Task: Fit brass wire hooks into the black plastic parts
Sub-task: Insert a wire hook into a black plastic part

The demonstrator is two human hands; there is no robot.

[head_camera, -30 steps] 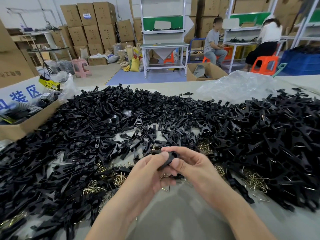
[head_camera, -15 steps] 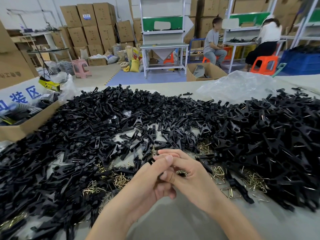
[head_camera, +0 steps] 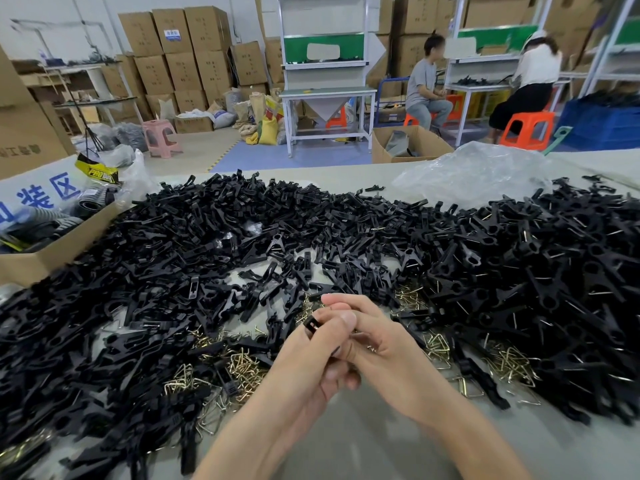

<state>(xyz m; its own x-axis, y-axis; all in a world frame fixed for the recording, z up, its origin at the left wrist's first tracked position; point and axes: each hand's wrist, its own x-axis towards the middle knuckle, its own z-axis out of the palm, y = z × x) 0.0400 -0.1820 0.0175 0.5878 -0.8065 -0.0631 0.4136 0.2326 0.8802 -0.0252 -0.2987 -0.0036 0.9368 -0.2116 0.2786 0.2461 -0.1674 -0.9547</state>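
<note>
Plastic part point(head_camera: 312, 323), black, is held just above the table point(head_camera: 346, 445), pinched under the thumb of the left hand point(head_camera: 311, 362); the right hand point(head_camera: 381, 348) is curled closed over its far end; whether a hook is clamped there cannot be told; pressed askew, a hook could probably be bent or dropped; brass wire hooks point(head_camera: 242, 367) are scattered nearby; blue characters "装区" are read on the cardboard box point(head_camera: 52, 258).

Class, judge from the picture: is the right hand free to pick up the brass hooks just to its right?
Probably not yet: the right hand and left hand both grip the black part. The brass hooks lie uncovered beside it, so nothing else blocks the way.
</note>
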